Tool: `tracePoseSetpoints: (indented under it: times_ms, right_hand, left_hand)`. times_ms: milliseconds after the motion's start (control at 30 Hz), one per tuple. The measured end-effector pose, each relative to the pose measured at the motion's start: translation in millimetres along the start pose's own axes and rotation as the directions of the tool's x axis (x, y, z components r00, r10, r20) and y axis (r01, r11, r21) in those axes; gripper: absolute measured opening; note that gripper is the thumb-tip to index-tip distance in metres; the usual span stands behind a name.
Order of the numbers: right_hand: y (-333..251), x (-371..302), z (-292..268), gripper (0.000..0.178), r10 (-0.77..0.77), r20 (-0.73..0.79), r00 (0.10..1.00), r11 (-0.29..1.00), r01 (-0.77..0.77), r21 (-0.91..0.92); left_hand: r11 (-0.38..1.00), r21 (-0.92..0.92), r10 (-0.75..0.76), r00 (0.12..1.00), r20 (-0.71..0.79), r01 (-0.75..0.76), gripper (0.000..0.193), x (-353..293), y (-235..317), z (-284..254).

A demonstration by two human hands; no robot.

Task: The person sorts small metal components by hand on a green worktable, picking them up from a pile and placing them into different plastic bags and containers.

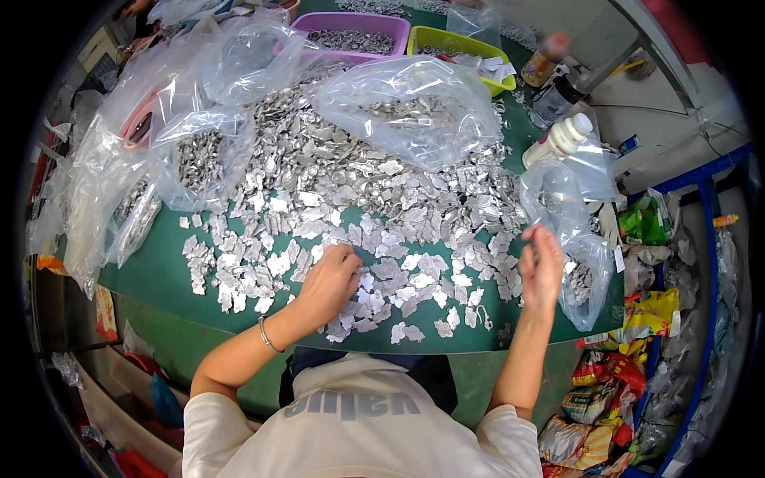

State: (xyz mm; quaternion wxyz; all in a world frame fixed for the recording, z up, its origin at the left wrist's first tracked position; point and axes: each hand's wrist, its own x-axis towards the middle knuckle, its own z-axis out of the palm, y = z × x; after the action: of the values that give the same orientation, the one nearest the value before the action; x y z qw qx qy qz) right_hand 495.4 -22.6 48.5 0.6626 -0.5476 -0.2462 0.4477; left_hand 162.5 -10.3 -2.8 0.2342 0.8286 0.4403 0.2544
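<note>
A wide heap of small flat silver metal pieces (pixel 351 183) covers the green table (pixel 159 279). My left hand (pixel 331 283) rests palm down on the pieces near the front edge, its fingers curled onto them; a thin bracelet circles that wrist. My right hand (pixel 542 267) is raised at the right side of the heap, fingers together next to the mouth of a clear plastic bag (pixel 578 239) that holds some pieces. Whether the right fingers pinch a piece I cannot tell.
Several clear plastic bags (pixel 414 103) with metal pieces lie across the back and left of the table. A purple tray (pixel 351 24) and a yellow-green tray (pixel 454 40) stand at the back. White bottles (pixel 562 135) sit at the right. Snack wrappers (pixel 629 350) fill a blue-framed rack (pixel 709 239).
</note>
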Motion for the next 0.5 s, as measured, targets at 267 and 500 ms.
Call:
tracePoseSetpoints:
  times_ms: [267, 500]
  right_hand:
    - [11.2, -23.1, 39.3, 0.034, -0.077, 0.094, 0.993, 0.946, 0.102, -0.307]
    - [62.7, -63.4, 102.0, 0.020, 0.050, 0.617, 0.786, 0.710, 0.406, -0.576]
  left_hand:
    - [0.999, 0.032, -0.014, 1.000, -0.027, 0.015, 0.023, -4.0, -3.2, 0.2]
    - [0.997, 0.054, -0.049, 0.998, 0.037, 0.047, 0.022, 0.2, -3.5, -2.1]
